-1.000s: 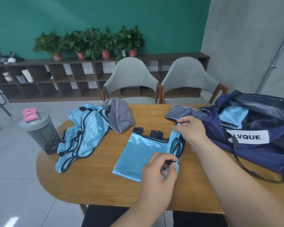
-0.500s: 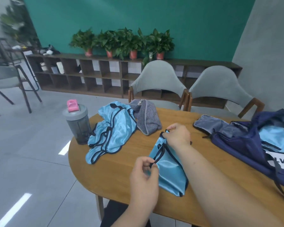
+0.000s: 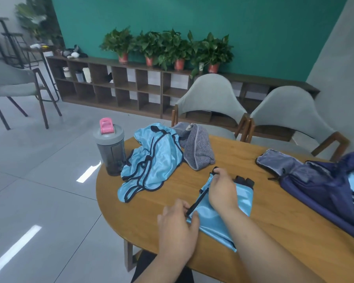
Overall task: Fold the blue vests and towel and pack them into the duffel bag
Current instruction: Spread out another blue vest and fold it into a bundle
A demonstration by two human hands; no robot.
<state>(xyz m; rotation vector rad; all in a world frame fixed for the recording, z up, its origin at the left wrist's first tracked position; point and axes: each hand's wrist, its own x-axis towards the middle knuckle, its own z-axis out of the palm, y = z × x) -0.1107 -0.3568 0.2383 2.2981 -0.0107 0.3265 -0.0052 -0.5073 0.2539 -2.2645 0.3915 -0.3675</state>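
In the head view, a half-folded vest [image 3: 219, 219] is laid flat on the table [image 3: 284, 211] near its front edge, so that a crease can be set. Its black-trimmed left edge is pinched at the far end by the right hand [image 3: 223, 193] and at the near end by the left hand [image 3: 176, 227], apparently to keep the fold line taut and straight. The unfolded vests [image 3: 151, 160] and the towel [image 3: 198, 148] are heaped at the far left, beside a bottle [image 3: 110, 150]. The bag [image 3: 315, 193] lies open at the right, within reach for packing.

Folded blue vest [image 3: 209, 222] near duffel bag [image 3: 319, 193]
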